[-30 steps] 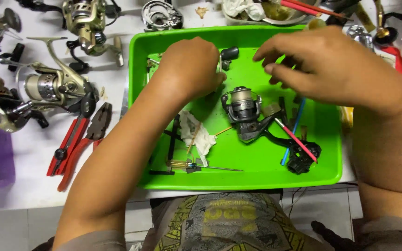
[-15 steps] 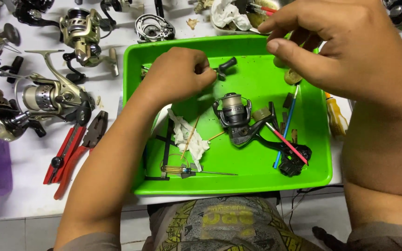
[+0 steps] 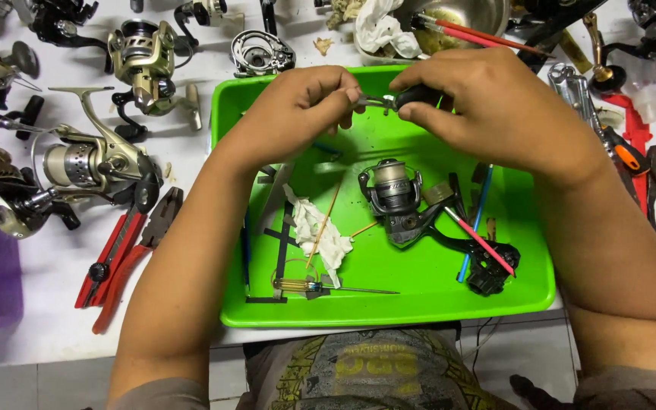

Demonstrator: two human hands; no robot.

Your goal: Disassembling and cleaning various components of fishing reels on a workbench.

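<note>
left hand point(image 3: 298, 102) + right hand point(image 3: 487, 102): fingers clamped on one handle point(image 3: 408, 97) | tray point(image 3: 389, 304): one reel point(image 3: 396, 193) | bench point(image 3: 47, 319): one red pliers point(image 3: 119, 262)

A white worktable point(image 3: 32, 319) was seen from above, and nearly the whole view was filled by it. Its surface was marked with small dark specks and crumbs and was lit evenly and brightly, so that only soft, short shadows were cast beneath what lay on it. The table's near edge was shown running across the lower part of the view. Below that edge, a floor of pale grey tiles point(image 3: 32, 387) was visible at the lower left, with a thin joint line between two tiles. No wall or window was caught in the view.
</note>
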